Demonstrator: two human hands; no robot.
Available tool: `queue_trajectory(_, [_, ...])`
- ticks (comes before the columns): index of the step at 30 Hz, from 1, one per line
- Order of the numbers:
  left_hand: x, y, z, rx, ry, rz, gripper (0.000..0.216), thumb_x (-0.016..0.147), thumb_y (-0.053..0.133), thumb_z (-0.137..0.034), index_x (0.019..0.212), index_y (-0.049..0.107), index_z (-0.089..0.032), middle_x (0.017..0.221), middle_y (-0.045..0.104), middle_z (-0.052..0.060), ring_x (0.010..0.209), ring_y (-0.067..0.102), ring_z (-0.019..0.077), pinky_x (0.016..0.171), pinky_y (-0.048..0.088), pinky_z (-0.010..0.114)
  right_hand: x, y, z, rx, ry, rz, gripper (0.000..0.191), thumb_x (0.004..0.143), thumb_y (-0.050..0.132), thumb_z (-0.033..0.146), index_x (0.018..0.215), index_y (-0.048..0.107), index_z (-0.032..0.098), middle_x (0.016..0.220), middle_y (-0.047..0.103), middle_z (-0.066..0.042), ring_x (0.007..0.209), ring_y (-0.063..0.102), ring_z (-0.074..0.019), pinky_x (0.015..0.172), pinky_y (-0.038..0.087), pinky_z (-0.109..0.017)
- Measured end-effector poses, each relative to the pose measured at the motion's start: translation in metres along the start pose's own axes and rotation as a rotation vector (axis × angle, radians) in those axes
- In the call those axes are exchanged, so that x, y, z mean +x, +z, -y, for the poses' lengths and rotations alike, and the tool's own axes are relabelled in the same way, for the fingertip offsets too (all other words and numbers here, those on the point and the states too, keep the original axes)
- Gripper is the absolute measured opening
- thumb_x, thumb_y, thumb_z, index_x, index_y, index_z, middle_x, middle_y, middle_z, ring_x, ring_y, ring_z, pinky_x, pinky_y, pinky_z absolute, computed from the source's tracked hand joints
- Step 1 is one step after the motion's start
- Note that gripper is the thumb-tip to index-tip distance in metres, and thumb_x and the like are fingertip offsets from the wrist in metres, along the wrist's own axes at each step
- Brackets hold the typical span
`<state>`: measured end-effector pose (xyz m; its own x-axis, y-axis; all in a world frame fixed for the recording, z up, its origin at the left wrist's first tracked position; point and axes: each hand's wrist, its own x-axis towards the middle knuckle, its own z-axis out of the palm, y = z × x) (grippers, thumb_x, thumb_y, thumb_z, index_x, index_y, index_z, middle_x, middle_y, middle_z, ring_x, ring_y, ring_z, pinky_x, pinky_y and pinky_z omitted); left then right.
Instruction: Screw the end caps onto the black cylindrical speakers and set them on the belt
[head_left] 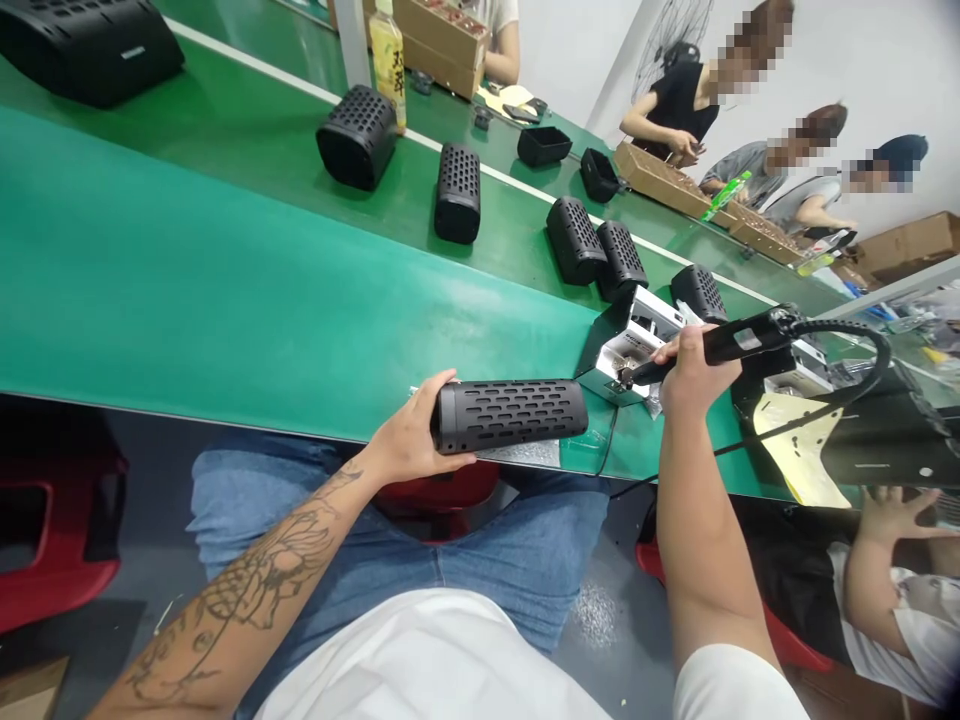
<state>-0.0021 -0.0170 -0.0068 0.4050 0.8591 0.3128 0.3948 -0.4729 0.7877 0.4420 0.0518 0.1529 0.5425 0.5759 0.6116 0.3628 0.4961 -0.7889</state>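
Black perforated housing [517, 415], lengthwise between the two hands, over the near edge of the green table [300, 290]. One end in the left hand [405, 440], the other end pointing toward the right hand [701, 375]. Left hand curled around its end of the housing, digits on the side nearest the body and on the side away from it. Contact between housing and tabletop: cannot tell. Partly below the housing, just beside the left hand, a clear plastic sheet [529, 453].

Right hand closed in a fist around a black electric screwdriver [742, 340], tip at the front of a black-and-silver boxed device [652, 318], just left of that hand. From the rear of the screwdriver, a dark cable [886, 350] looping down to the right of the right hand. Also to the right of it, a pale yellow sheet [799, 445] draped over the table edge.

Beyond both hands, more perforated housings [457, 190], upright or tilted. Farther off, two open black shells [544, 147]. Beyond the left hand, near the far side, a yellow bottle [388, 60]. Well to the right of the right hand, a co-worker's hand [892, 515], fingers spread.
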Motion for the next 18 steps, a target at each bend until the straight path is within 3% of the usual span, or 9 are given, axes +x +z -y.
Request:
queue_trajectory(3, [0.0, 0.001, 0.001, -0.01, -0.011, 0.022, 0.15, 0.083, 0.115, -0.059, 0.201, 0.027, -0.03, 0.187, 0.064, 0.023, 0.17, 0.074, 0.0505, 0.143, 0.064, 0.067, -0.011, -0.002, 0.017, 0.048, 0.016, 0.005, 0.056, 0.088, 0.107, 0.069, 0.091, 0.07, 0.028, 0.057, 0.064, 0.01, 0.044, 0.061, -0.0147, 0.051, 0.059, -0.032])
queue_trajectory(7, [0.002, 0.002, -0.001, -0.042, 0.039, 0.022, 0.157, 0.084, 0.116, -0.057, 0.204, 0.017, -0.032, 0.184, 0.066, 0.023, 0.165, 0.077, 0.0498, 0.141, 0.065, 0.068, -0.034, 0.015, 0.067, 0.187, 0.002, 0.017, 0.063, 0.082, 0.112, 0.071, 0.095, 0.068, 0.028, 0.056, 0.06, 0.012, 0.042, 0.058, -0.0138, 0.049, 0.059, -0.031])
queue_trajectory(10, [0.006, 0.002, -0.004, -0.064, 0.112, 0.002, 0.139, 0.087, 0.115, -0.054, 0.198, 0.034, -0.033, 0.185, 0.064, 0.022, 0.169, 0.073, 0.0499, 0.143, 0.064, 0.07, -0.059, 0.035, 0.108, 0.282, -0.04, 0.072, 0.064, 0.085, 0.108, 0.075, 0.099, 0.067, 0.029, 0.057, 0.059, 0.015, 0.041, 0.055, -0.0129, 0.049, 0.06, -0.031])
queue_trajectory(12, [0.008, 0.002, -0.007, -0.076, 0.145, -0.005, 0.125, 0.088, 0.114, -0.051, 0.192, 0.046, -0.034, 0.186, 0.064, 0.021, 0.172, 0.071, 0.0497, 0.144, 0.062, 0.07, -0.068, 0.044, 0.121, 0.291, -0.062, 0.103, 0.061, 0.088, 0.106, 0.073, 0.099, 0.067, 0.028, 0.058, 0.06, 0.015, 0.041, 0.055, -0.0127, 0.049, 0.06, -0.032])
queue_trajectory(15, [0.009, 0.003, -0.01, -0.08, 0.16, -0.034, 0.117, 0.088, 0.112, -0.047, 0.187, 0.051, -0.033, 0.183, 0.067, 0.021, 0.172, 0.071, 0.0493, 0.145, 0.062, 0.072, -0.053, 0.043, 0.105, 0.116, -0.064, 0.027, 0.049, 0.095, 0.102, 0.062, 0.097, 0.068, 0.027, 0.061, 0.063, 0.012, 0.046, 0.06, -0.0137, 0.051, 0.061, -0.032])
queue_trajectory(18, [0.009, 0.005, -0.009, -0.076, 0.165, -0.071, 0.116, 0.085, 0.113, -0.043, 0.185, 0.054, -0.032, 0.18, 0.069, 0.02, 0.169, 0.073, 0.0498, 0.144, 0.063, 0.072, -0.015, 0.023, 0.059, -0.1, -0.055, -0.141, 0.048, 0.095, 0.099, 0.062, 0.098, 0.065, 0.028, 0.063, 0.064, 0.011, 0.049, 0.062, -0.0147, 0.05, 0.057, -0.031])
